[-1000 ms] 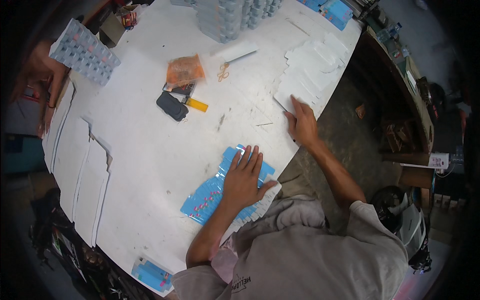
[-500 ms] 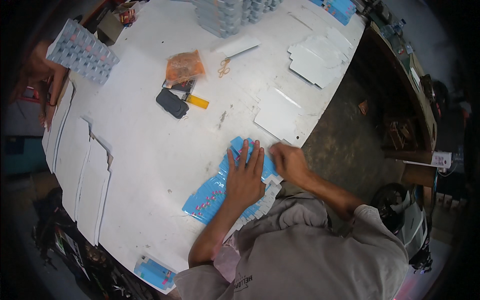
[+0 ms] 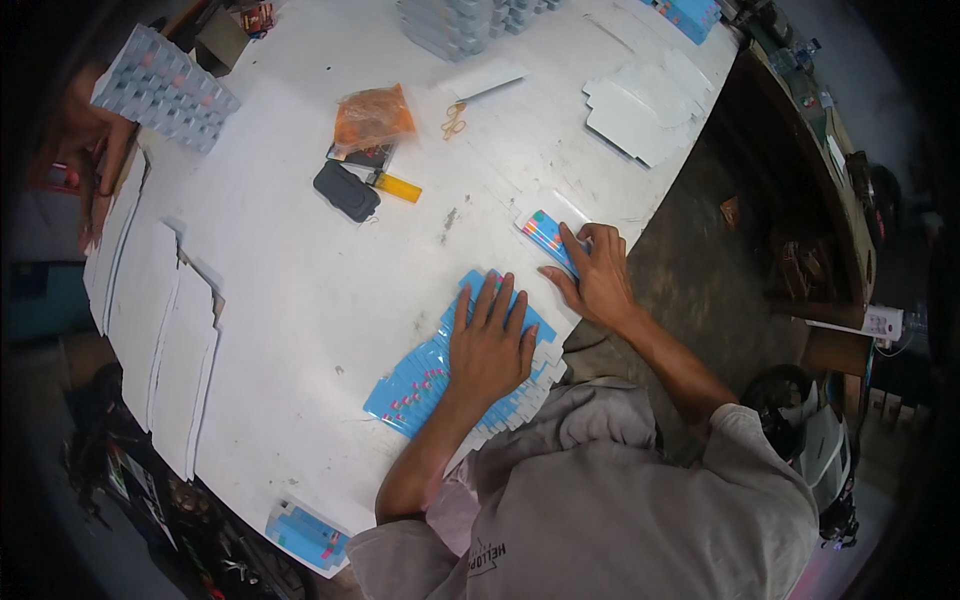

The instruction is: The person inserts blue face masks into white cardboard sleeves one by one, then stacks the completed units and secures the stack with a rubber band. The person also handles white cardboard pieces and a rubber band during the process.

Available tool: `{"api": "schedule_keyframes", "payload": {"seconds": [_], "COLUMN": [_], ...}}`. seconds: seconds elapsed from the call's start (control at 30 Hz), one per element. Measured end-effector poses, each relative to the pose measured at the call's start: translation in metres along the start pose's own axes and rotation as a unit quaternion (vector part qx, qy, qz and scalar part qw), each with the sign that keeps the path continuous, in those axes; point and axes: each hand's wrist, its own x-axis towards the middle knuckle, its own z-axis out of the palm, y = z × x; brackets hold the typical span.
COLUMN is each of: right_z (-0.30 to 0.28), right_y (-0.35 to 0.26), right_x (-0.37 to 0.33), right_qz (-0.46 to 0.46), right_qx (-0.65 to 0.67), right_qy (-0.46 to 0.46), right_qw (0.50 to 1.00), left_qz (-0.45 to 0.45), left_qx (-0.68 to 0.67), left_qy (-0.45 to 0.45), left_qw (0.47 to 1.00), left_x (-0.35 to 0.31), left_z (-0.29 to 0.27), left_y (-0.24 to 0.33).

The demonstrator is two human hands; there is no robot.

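Observation:
A fan of overlapping blue flattened cartons (image 3: 412, 388) with white flaps lies at the table's near edge. My left hand (image 3: 490, 335) rests flat on the fan, fingers spread. Farther right, one blue carton with coloured stripes (image 3: 545, 230) lies flat on a white card sheet (image 3: 567, 205). My right hand (image 3: 600, 275) is over its near end, fingertips touching it, with the thumb stretched out apart from the fingers. Part of that carton is hidden under the hand.
Nearby lie a dark case (image 3: 346, 190), a yellow cutter (image 3: 398, 187), an orange bag (image 3: 374, 118) and scissors (image 3: 454, 120). White card sheets are at the left (image 3: 165, 340) and far right (image 3: 640, 115). Grey stacks (image 3: 440, 25) stand at the back. Another person's arm (image 3: 105, 180) shows at far left.
My right hand has moved from the fan's right edge up to the white sheet, where a striped blue carton now lies. Its closed fingers have spread. My left hand stays on the fan.

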Motion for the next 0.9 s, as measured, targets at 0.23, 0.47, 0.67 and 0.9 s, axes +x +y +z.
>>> {"api": "schedule_keyframes", "payload": {"seconds": [0.23, 0.47, 0.67, 0.9], "right_z": [0.012, -0.018, -0.011, 0.008], "right_y": [0.006, -0.017, 0.129, 0.098], "right_x": [-0.003, -0.007, 0.094, 0.075], "right_qz": [-0.027, 0.133, 0.058, 0.024], "right_qx": [0.002, 0.322, -0.086, 0.050], "right_qy": [0.030, -0.226, 0.211, 0.083], "right_qw": [0.999, 0.910, 0.972, 0.995], "left_qz": [-0.010, 0.035, 0.025, 0.037], "left_qx": [-0.022, 0.022, -0.049, -0.032], "left_qy": [-0.007, -0.051, -0.029, -0.021], "left_qw": [1.000, 0.998, 0.998, 0.999], "left_x": [0.002, -0.001, 0.003, 0.002], "left_z": [0.001, -0.003, -0.003, -0.007], "left_y": [-0.001, 0.001, -0.001, 0.000]}}
